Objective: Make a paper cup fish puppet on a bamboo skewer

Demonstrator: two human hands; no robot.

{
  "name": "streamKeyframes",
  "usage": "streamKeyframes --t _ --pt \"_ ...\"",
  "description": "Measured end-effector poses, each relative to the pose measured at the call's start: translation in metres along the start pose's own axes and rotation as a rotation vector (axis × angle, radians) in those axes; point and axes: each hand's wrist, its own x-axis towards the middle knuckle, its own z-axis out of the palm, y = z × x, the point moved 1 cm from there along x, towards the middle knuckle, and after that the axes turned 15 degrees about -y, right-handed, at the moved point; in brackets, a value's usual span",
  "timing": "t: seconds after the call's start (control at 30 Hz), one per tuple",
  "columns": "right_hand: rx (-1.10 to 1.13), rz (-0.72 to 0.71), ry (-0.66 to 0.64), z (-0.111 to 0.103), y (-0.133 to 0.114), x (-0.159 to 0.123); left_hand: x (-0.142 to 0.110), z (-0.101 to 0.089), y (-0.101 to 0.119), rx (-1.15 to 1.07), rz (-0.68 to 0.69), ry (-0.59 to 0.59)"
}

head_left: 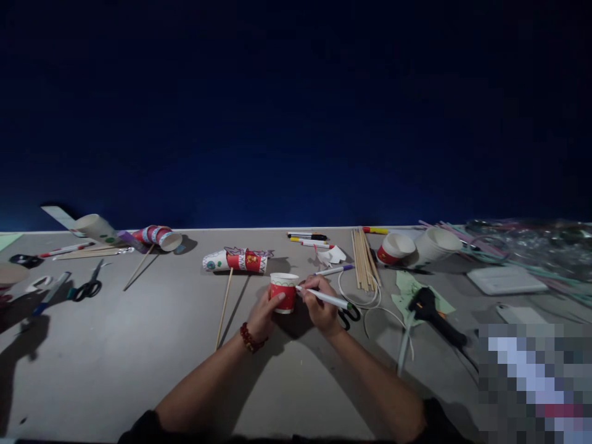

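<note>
A red paper cup (pixel 283 293) with a white rim and green scalloped marks is upright in my left hand (pixel 264 313), whose thumb lies across its front. My right hand (pixel 319 305) grips a white marker (pixel 326 298) with a green end, its tip close to the cup's right side; whether it touches I cannot tell. Behind the cup, to the left, lies a craft of joined paper cups (pixel 245 261) on a wooden stick (pixel 224 308). Black-handled scissors (pixel 350 316) lie partly hidden beside my right hand.
Several markers (pixel 308 237) and wooden sticks (pixel 363 259) lie behind my right hand. To the right are paper cups (pixel 437 243), a white cord (pixel 342 287) and a black glue gun (pixel 435 314) on green paper. Another cup craft (pixel 157 236) and scissors (pixel 87 288) are left; another person's hand shows at the left edge.
</note>
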Motion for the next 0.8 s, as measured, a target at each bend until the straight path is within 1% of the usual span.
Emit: streamKeyframes --t 0.2,0.37,0.6,0.8 --pt "0.034 -0.005 -0.013 -0.0001 0.0001 0.0001 0.0 -0.0008 -0.0008 -0.005 0.001 -0.023" --pt "0.084 -0.019 0.009 0.0015 -0.0033 0.001 -0.0008 -0.0018 -0.0016 0.007 0.008 -0.003" --pt "0.125 -0.026 0.01 0.0029 -0.0061 0.0011 -0.0005 0.0002 0.0007 -0.017 -0.008 -0.055" --pt "0.097 -0.028 -0.064 0.0034 -0.0086 -0.0008 0.0002 0.0062 0.0047 0.019 0.034 -0.042"
